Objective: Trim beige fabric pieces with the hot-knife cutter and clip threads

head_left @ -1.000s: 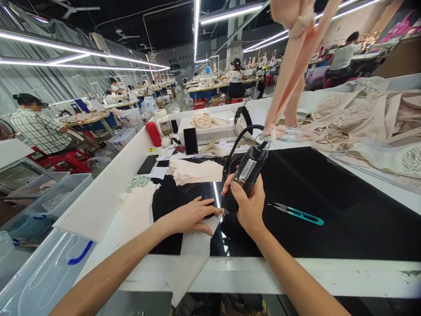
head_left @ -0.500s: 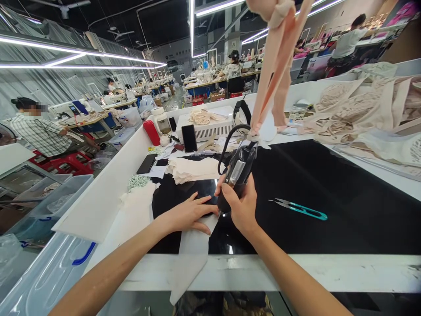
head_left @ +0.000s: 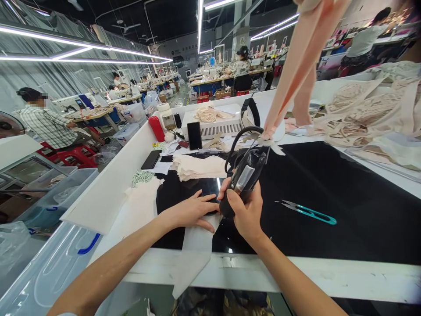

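Note:
My right hand (head_left: 249, 215) is wrapped round a black corded hand tool (head_left: 244, 179) with a silvery plate on its side; its lower end is hidden behind my fingers. A peach fabric strap (head_left: 291, 74) runs up from near the tool's cord end. My left hand (head_left: 195, 213) lies flat with its fingers spread, pressing a pale fabric piece (head_left: 196, 250) that hangs over the table's front edge. Its fingertips are close beside the tool's lower end. Teal-handled thread snips (head_left: 312, 213) rest to the right of my right hand.
A stack of cream fabric pieces (head_left: 199, 166) lies behind my left hand. Farther back are a phone (head_left: 194, 136) and a white vented box (head_left: 226, 127). Beige fabric (head_left: 358, 105) is heaped at the right. A plastic bin (head_left: 55, 259) stands left; people sit at distant machines.
The whole view has shifted slightly, with the scene appearing farther right. The tool is a little closer to my left fingertips and tilted slightly more to the right. Both hands keep their holds.

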`<state>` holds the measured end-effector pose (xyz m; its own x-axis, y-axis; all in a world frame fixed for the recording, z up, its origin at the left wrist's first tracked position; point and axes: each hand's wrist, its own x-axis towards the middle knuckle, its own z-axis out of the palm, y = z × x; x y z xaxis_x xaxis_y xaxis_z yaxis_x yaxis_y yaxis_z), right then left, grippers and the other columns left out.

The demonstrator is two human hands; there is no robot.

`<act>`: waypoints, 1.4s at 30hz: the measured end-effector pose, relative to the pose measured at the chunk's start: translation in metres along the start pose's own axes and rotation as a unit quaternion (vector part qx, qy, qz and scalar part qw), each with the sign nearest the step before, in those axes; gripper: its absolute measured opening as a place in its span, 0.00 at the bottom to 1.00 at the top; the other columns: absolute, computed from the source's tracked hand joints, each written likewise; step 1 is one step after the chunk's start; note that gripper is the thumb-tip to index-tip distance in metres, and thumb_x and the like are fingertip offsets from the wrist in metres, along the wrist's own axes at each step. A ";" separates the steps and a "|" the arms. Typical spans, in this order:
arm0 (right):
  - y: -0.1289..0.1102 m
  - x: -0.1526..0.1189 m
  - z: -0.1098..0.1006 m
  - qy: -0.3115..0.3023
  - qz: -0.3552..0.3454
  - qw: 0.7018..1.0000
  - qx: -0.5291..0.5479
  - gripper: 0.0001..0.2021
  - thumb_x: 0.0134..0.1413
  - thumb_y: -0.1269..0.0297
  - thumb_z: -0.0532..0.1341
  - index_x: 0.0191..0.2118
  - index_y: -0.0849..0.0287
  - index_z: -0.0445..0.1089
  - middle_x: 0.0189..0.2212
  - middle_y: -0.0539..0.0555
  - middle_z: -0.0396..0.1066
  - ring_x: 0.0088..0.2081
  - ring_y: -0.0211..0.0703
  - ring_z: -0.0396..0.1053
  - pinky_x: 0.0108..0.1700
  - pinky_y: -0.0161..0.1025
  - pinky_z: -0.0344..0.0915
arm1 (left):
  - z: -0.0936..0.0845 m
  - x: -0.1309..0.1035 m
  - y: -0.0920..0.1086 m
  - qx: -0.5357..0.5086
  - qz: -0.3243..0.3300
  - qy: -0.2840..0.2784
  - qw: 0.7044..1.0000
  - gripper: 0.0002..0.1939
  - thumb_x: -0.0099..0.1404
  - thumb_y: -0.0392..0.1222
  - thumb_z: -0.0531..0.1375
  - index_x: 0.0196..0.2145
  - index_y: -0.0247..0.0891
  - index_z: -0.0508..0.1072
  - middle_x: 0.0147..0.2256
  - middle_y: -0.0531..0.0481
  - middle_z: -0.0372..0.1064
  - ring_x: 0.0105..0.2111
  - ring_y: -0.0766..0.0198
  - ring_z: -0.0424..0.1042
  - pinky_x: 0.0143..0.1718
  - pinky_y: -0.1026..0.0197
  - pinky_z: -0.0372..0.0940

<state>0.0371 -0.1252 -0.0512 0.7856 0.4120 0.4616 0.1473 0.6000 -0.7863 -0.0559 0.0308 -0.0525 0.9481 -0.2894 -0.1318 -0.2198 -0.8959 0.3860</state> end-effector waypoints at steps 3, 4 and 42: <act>0.002 -0.003 0.000 0.002 0.017 1.000 -0.010 0.18 0.56 0.57 0.69 0.49 0.50 0.65 0.34 0.46 0.74 0.32 0.40 0.74 0.38 0.42 0.74 | 0.000 0.000 0.000 -0.003 -0.001 -0.003 1.000 0.30 0.67 0.52 0.68 0.62 0.43 0.66 0.67 0.37 0.60 0.71 0.43 0.54 0.68 0.23 0.41; 0.002 -0.003 0.000 0.004 0.021 1.000 -0.013 0.18 0.56 0.58 0.69 0.50 0.50 0.65 0.35 0.46 0.74 0.33 0.40 0.75 0.38 0.43 0.75 | 0.000 0.000 0.000 -0.006 0.000 -0.003 1.000 0.30 0.68 0.51 0.68 0.62 0.43 0.66 0.67 0.37 0.60 0.71 0.43 0.54 0.68 0.24 0.41; -0.013 -0.013 0.002 -0.027 0.023 0.999 0.013 0.14 0.58 0.59 0.70 0.45 0.50 0.66 0.35 0.46 0.74 0.29 0.37 0.72 0.34 0.38 0.72 | 0.012 -0.030 0.017 0.038 -0.038 0.192 0.980 0.21 0.70 0.44 0.66 0.58 0.39 0.70 0.58 0.40 0.69 0.60 0.52 0.68 0.62 0.47 0.64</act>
<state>0.0242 -0.1370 -0.0464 0.7581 0.4744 0.4475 0.0961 0.5974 -0.7961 -0.0915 0.0199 -0.0530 0.9758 -0.0851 0.2015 -0.1473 -0.9367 0.3176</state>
